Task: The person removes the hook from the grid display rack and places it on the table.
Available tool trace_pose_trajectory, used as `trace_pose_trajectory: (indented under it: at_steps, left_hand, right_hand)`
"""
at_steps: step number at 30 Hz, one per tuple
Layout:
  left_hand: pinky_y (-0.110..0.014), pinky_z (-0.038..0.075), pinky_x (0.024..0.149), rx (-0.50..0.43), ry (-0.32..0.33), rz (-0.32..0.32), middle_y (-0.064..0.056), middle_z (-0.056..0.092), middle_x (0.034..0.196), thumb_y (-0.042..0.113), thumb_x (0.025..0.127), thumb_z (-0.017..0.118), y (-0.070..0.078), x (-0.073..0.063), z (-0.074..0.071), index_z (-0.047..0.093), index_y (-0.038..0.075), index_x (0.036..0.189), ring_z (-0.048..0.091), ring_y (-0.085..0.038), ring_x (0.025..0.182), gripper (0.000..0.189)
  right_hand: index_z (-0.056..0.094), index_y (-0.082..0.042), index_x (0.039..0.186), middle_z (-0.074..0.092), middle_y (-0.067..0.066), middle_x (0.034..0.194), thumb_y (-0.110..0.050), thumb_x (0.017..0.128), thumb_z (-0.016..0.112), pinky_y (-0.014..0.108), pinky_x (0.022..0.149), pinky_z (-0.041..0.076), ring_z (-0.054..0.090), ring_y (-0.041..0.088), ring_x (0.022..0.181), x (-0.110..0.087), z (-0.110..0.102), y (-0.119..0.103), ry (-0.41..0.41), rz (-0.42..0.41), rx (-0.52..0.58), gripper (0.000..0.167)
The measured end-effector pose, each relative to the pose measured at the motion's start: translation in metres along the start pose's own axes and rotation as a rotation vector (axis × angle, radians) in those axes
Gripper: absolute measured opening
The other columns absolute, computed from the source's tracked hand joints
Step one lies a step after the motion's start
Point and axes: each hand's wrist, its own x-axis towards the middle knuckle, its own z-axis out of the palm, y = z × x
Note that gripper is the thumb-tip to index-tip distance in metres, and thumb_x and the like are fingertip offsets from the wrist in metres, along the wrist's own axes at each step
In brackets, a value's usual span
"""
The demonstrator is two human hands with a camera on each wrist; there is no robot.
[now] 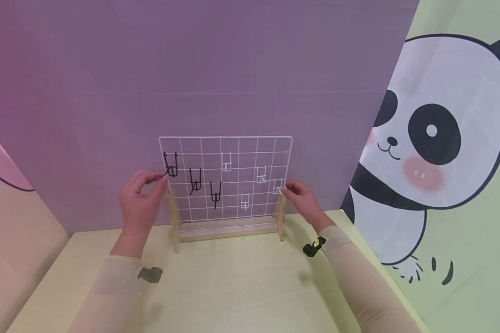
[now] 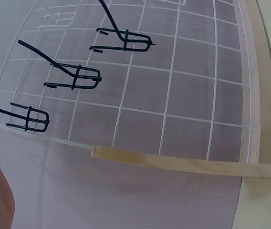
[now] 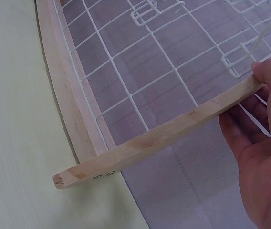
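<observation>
A white wire grid rack (image 1: 229, 175) stands upright in a wooden base (image 1: 229, 231). My left hand (image 1: 139, 199) is at the rack's left edge, thumb and index finger pinching the prong of the upper-left black hook (image 1: 172, 167). Two more black hooks, a middle one (image 1: 196, 181) and a lower one (image 1: 215, 194), hang on the grid. My right hand (image 3: 264, 138) grips the rack's right side at the top of the wooden upright (image 3: 164, 136), thumb in front and fingers behind. Close to that thumb hangs a white hook (image 3: 243, 57); other white hooks (image 1: 226, 163) hang further left.
The rack stands towards the back of a pale wooden table (image 1: 229, 286). Behind it hangs a purple backdrop (image 1: 233, 69). On the right, a wall (image 1: 475, 240) with a painted panda meets the table's side.
</observation>
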Motion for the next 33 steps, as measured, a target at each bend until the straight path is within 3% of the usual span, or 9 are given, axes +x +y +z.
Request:
trace_pose_trajectory:
  at_steps: [6,13,20,25,33]
  left_hand:
    - [-0.01,0.047,0.093,0.046,0.078,0.085,-0.026,0.079,0.097,-0.011,0.089,0.084,-0.014,0.003,0.002,0.082,-0.008,0.097,0.062,0.017,0.1,0.009]
    - [-0.01,0.051,0.094,0.061,0.14,0.148,-0.024,0.081,0.1,-0.007,0.091,0.086,-0.014,0.007,0.003,0.085,-0.005,0.102,0.066,0.018,0.102,0.011]
    - [-0.01,0.051,0.091,0.071,0.153,0.164,-0.02,0.082,0.099,-0.001,0.094,0.086,-0.008,0.014,0.003,0.085,-0.004,0.103,0.066,0.017,0.099,0.01]
    - [-0.011,0.051,0.09,0.042,0.16,0.162,-0.022,0.082,0.098,-0.002,0.094,0.086,-0.003,0.021,0.004,0.084,-0.005,0.102,0.068,0.015,0.097,0.008]
    - [-0.012,0.052,0.089,-0.007,0.164,0.161,-0.025,0.081,0.096,-0.01,0.089,0.087,0.009,0.029,0.005,0.084,-0.006,0.097,0.069,0.013,0.094,0.009]
  right_hand:
    - [0.07,0.001,0.135,0.073,0.013,0.129,-0.021,0.111,0.07,0.047,0.118,0.051,0.066,0.025,0.123,0.001,-0.001,0.002,-0.017,0.003,0.015,0.033]
    - [0.07,0.003,0.135,0.074,0.014,0.127,-0.019,0.111,0.07,0.046,0.116,0.053,0.066,0.025,0.12,0.001,-0.001,0.001,-0.028,-0.008,0.039,0.033]
    - [0.07,0.004,0.135,0.074,0.012,0.125,-0.016,0.111,0.07,0.04,0.112,0.055,0.067,0.019,0.117,0.002,0.0,0.001,-0.023,-0.01,0.04,0.032]
    - [0.07,0.005,0.135,0.075,0.012,0.126,-0.016,0.11,0.07,0.044,0.115,0.053,0.067,0.018,0.117,0.003,0.001,0.003,-0.025,-0.016,0.049,0.033]
    - [0.07,0.001,0.137,0.072,0.015,0.13,-0.021,0.111,0.07,0.051,0.119,0.051,0.065,0.028,0.124,0.001,-0.002,0.001,-0.028,0.018,0.037,0.034]
